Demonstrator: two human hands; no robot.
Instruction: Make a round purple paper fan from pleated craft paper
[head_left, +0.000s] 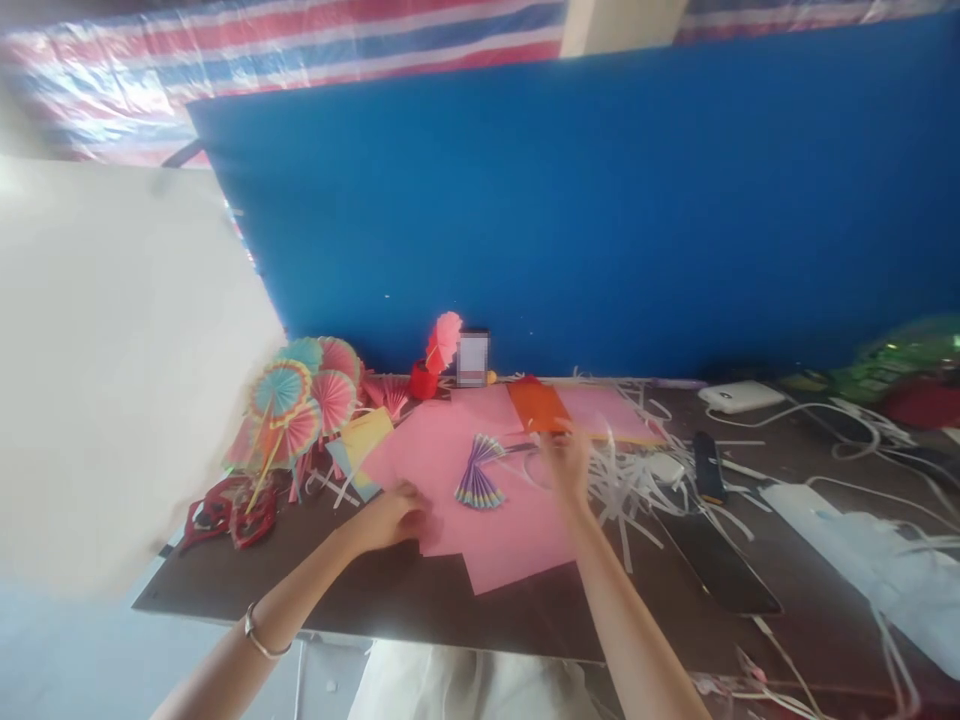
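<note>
Head view: near me, my left hand [390, 517] lies flat, fingers loosely curled, pressing the pink sheets [480, 520] at their 9 o'clock edge. My right hand [568, 462] sits at their 2 o'clock, blurred, fingers spread, apparently touching the orange card [538, 407] and holding nothing that I can make out. Between my hands, at the middle of the sheets, rests the pleated fan [478, 472]. I judge it light, thin and easily crushed, best pinched at its gathered narrow end. Paper strips [630, 480] litter 3 o'clock, finished fans [300, 400] stand at 10 o'clock, and the blue board [600, 200] rises at 12.
</note>
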